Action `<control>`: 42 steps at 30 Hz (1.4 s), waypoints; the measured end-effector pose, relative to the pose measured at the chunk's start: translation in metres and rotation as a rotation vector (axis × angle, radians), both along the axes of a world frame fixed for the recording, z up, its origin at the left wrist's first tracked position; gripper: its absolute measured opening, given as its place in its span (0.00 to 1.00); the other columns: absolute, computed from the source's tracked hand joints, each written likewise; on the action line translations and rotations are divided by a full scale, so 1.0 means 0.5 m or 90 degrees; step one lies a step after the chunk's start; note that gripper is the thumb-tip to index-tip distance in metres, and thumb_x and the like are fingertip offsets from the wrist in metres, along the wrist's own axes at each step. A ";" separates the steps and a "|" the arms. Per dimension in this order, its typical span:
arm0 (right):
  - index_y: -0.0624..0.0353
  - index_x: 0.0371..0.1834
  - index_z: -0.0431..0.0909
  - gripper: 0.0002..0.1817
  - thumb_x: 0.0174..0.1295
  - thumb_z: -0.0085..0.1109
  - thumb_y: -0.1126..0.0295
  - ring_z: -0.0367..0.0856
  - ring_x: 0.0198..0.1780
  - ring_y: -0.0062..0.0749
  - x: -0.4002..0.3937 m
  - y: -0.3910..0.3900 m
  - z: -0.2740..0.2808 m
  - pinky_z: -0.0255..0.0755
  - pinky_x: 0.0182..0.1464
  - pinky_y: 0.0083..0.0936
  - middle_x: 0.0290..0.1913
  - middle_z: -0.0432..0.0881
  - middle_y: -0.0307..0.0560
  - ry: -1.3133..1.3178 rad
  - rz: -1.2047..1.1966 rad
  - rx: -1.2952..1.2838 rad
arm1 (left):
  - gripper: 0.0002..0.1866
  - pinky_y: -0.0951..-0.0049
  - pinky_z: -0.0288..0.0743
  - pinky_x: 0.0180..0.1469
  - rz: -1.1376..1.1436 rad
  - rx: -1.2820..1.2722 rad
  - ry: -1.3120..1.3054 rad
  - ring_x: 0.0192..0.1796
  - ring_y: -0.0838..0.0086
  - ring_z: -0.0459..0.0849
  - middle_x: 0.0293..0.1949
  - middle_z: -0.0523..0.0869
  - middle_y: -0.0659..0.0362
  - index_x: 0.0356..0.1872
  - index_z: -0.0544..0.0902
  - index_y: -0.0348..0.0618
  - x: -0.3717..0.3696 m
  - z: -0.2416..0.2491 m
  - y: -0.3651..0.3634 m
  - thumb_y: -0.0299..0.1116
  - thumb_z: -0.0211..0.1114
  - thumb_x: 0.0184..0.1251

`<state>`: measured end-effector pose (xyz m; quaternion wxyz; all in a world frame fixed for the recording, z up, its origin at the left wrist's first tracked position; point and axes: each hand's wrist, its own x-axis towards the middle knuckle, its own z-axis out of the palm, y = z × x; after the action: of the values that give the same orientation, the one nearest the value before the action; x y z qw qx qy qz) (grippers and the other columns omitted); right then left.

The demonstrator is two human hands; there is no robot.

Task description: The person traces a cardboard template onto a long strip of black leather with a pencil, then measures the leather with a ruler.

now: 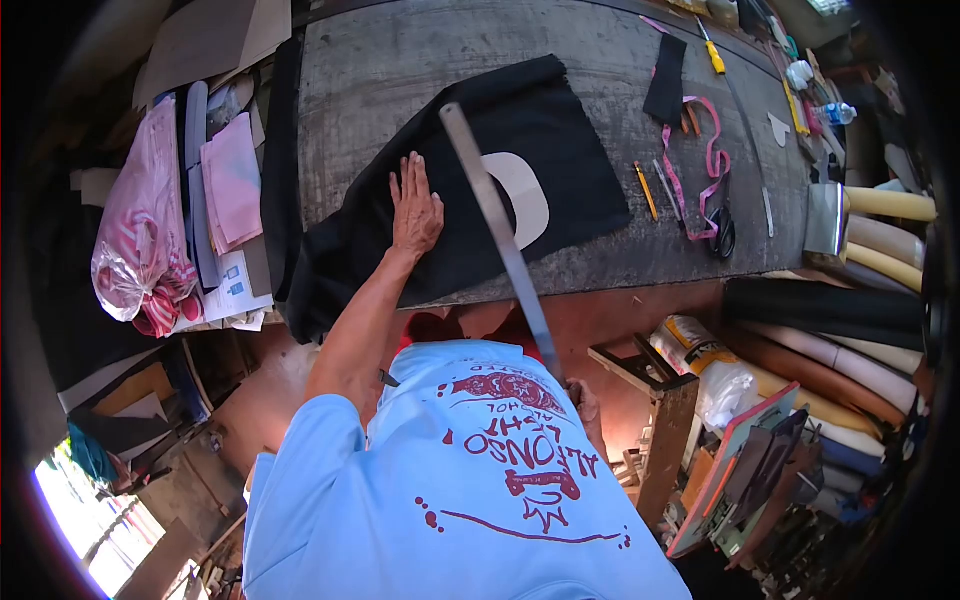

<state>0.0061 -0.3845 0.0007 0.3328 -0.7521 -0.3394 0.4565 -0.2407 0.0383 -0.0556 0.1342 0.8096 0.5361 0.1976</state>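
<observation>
A sheet of black cloth (480, 130) covers the front middle of the table, with folds at its left side. My left hand (415, 210) lies flat on this cloth, its fingers stretched out. On the cloth to its right is a white curved pattern piece (535, 205). A long metal ruler (500, 225) slants over the cloth and past the table's front edge, overlapping the pattern piece's left part in this view. At the ruler's near end, close to my body, my right hand (585, 405) is closed on it, partly hidden by the blue shirt.
On the table's right are a pink tape measure (718, 165), a yellow pencil (647, 190), black-handled scissors (722, 240) and a yellow-handled screwdriver (714, 57). Pink cloth (232, 180) and a plastic bag (145, 220) lie at left. Material rolls (850, 350) and a wooden stand (665, 430) are at lower right.
</observation>
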 end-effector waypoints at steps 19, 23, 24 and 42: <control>0.65 0.47 0.74 0.14 0.74 0.55 0.62 0.73 0.34 0.44 -0.070 0.063 0.066 0.69 0.38 0.38 0.32 0.72 0.56 -0.143 0.106 -0.058 | 0.49 0.40 0.29 0.80 -0.094 -0.019 0.162 0.83 0.47 0.37 0.83 0.47 0.53 0.78 0.60 0.41 0.003 0.031 -0.025 0.68 0.55 0.68; 0.66 0.49 0.77 0.16 0.76 0.51 0.61 0.77 0.41 0.44 -0.025 0.100 0.050 0.71 0.43 0.37 0.38 0.76 0.57 -0.220 0.030 -0.043 | 0.59 0.41 0.26 0.80 -0.114 -0.065 0.169 0.83 0.47 0.33 0.83 0.44 0.53 0.80 0.55 0.41 -0.003 0.042 -0.020 0.76 0.58 0.58; 0.66 0.50 0.78 0.17 0.77 0.50 0.61 0.78 0.43 0.44 -0.005 0.120 0.040 0.72 0.44 0.37 0.40 0.77 0.57 -0.179 -0.025 -0.066 | 0.62 0.41 0.26 0.80 -0.119 -0.075 0.168 0.83 0.48 0.32 0.83 0.43 0.53 0.80 0.54 0.40 -0.004 0.047 -0.021 0.78 0.59 0.54; 0.64 0.54 0.81 0.14 0.76 0.54 0.65 0.90 0.43 0.37 -0.139 0.857 0.010 0.81 0.43 0.27 0.46 0.87 0.53 -0.058 0.150 0.330 | 0.70 0.38 0.26 0.79 -0.118 -0.192 0.182 0.83 0.45 0.32 0.83 0.41 0.54 0.81 0.51 0.44 0.000 0.086 -0.004 0.78 0.69 0.42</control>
<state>-0.0636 0.0438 0.0057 0.4433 -0.6171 -0.5444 0.3554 -0.2409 0.0363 -0.0125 0.1943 0.8461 0.4962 -0.0146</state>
